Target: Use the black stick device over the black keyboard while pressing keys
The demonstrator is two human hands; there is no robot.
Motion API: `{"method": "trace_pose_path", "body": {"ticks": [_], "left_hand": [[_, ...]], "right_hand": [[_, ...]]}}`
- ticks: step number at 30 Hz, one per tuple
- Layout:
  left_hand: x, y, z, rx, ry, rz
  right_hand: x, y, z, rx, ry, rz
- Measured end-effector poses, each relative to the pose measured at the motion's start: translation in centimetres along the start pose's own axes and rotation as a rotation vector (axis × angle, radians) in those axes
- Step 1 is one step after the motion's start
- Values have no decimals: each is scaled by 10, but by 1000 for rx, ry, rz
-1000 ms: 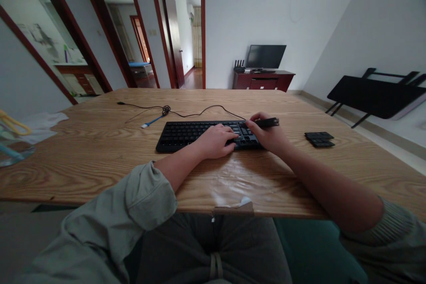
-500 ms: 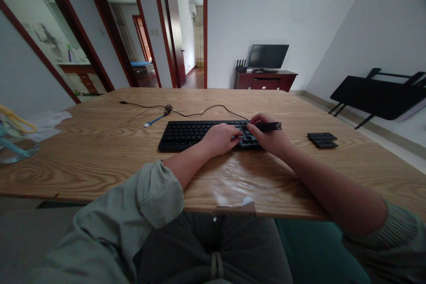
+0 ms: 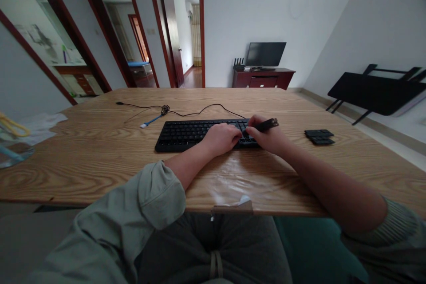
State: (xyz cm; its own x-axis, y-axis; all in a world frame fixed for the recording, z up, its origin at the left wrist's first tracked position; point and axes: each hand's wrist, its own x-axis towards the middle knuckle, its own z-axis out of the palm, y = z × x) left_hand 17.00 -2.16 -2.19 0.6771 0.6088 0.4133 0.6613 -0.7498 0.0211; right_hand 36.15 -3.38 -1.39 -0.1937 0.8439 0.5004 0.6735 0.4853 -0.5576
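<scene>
A black keyboard lies across the middle of the wooden table. My left hand rests on the keys right of centre, fingers curled down against them. My right hand is at the keyboard's right end, pinched on a slim black tool whose tip points down at the keys. The keyboard's cable runs off toward the far left of the table.
Several loose black keycaps lie in a small pile to the right of the keyboard. A blue-tipped item sits by the cable knot. A clear container with yellow handle stands at the left edge. A black folded table leans at the right wall.
Both hands stay at the keyboard's right end. The right hand has tilted the tool, its tip nearer the keys. The view shifts slightly.
</scene>
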Motion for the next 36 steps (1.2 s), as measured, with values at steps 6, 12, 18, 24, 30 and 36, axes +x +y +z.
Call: {"method": "trace_pose_path", "body": {"ticks": [6,12,18,24,30,36], "left_hand": [[1,0,-1,17,-14,32],[4,3,2,-23,-8,-95],[7,5,4,-67,4,-173],[4,-2,-7,-117,16,-193],[-7,-21,-31,-211,150,-189],[-7,-24,-24,-212,56,-70]], "right_hand": [[0,3,-6,14,-122,-57],[3,-1,-16,124,-154,-18],[7,-6,-11,279,-132,215],[6,-5,-5,516,-98,272],[6,-3,-8,327,-102,191],[8,1,-13,260,-140,119]]}}
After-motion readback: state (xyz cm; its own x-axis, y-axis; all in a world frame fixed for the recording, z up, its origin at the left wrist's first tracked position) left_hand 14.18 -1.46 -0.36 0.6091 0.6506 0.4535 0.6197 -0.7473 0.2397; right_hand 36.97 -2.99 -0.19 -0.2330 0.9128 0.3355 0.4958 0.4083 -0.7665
